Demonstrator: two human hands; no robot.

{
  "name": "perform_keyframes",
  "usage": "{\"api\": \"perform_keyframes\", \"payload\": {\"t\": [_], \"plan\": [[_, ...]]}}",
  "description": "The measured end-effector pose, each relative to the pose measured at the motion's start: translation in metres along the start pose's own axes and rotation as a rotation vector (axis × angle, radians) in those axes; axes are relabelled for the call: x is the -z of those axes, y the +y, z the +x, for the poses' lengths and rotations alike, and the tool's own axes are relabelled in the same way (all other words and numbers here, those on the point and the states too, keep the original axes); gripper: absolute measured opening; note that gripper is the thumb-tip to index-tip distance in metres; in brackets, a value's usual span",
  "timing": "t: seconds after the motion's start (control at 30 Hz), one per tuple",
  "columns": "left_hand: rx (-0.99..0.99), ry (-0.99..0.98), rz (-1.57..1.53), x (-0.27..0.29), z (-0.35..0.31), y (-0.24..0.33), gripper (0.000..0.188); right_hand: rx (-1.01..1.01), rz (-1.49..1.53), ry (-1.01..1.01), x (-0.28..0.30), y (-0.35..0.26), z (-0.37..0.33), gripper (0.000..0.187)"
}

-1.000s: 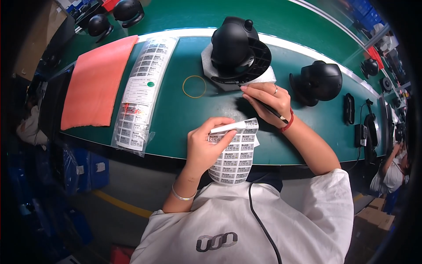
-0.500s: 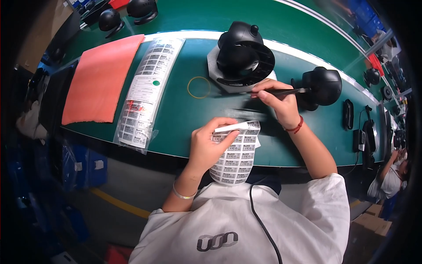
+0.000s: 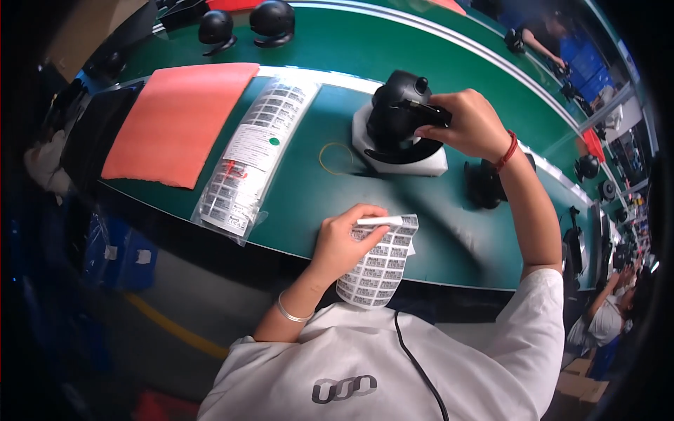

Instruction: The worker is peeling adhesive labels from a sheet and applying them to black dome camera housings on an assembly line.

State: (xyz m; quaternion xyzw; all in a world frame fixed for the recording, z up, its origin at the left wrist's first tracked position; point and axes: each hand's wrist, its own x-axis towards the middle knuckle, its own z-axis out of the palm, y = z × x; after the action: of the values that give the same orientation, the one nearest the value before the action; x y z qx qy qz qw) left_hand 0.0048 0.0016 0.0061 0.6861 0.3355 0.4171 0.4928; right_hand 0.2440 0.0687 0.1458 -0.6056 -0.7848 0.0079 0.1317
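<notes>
In my left hand [image 3: 349, 241] is a sheet of printed labels [image 3: 377, 270], its top edge folded over between thumb and fingers; the rest hangs toward my shirt. My right hand [image 3: 476, 126] is closed on black tweezers [image 3: 427, 112] above a black rounded device [image 3: 393, 126]. The tweezers point left over the device's upper part. I cannot tell whether their tips touch it or carry a label. A white foam block [image 3: 435, 165] supports the device, which has a small knob on top and a curved base.
On the green table [image 3: 295, 189] lie a yellow rubber band [image 3: 324, 163], a clear bag of label sheets [image 3: 246, 168] and an orange foam sheet [image 3: 182, 119]. Another black device [image 3: 484, 184] stands at right, beneath my forearm. Two more devices [image 3: 272, 22] stand at the far left. Other people work beyond.
My right hand has moved up and right with the tweezers, from in front of the device to over it. The left hand still holds the label sheet. The whole view has shifted slightly.
</notes>
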Motion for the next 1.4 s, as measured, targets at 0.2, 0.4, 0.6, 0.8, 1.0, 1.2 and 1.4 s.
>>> {"api": "perform_keyframes", "payload": {"t": [0.2, 0.4, 0.6, 0.8, 1.0, 1.2, 1.4], "plan": [[0.036, -0.013, -0.028, 0.000, -0.001, 0.000, 0.021, -0.088, -0.426, 0.203, -0.023, 0.016, 0.063, 0.020], [-0.006, -0.001, -0.031, 0.002, 0.002, -0.004, 0.021, -0.223, -0.771, 0.223, -0.114, 0.137, 0.133, 0.018], [0.008, -0.005, -0.043, 0.003, -0.001, -0.006, 0.022, -0.459, -0.627, 0.022, -0.111, 0.134, 0.143, 0.022], [-0.022, -0.007, -0.059, 0.000, 0.001, -0.007, 0.021, -0.715, -0.337, -0.078, -0.115, 0.152, 0.147, 0.034], [0.018, 0.004, -0.059, 0.002, 0.001, -0.005, 0.021, -0.412, 0.649, 0.273, -0.025, 0.004, 0.058, 0.030], [0.003, 0.022, -0.056, 0.004, -0.001, -0.003, 0.021, -0.308, 0.146, 0.169, -0.039, -0.056, -0.089, 0.014], [-0.058, -0.007, -0.004, -0.003, 0.001, -0.003, 0.022, -0.704, -0.235, -0.003, -0.087, 0.008, -0.143, 0.042]]}}
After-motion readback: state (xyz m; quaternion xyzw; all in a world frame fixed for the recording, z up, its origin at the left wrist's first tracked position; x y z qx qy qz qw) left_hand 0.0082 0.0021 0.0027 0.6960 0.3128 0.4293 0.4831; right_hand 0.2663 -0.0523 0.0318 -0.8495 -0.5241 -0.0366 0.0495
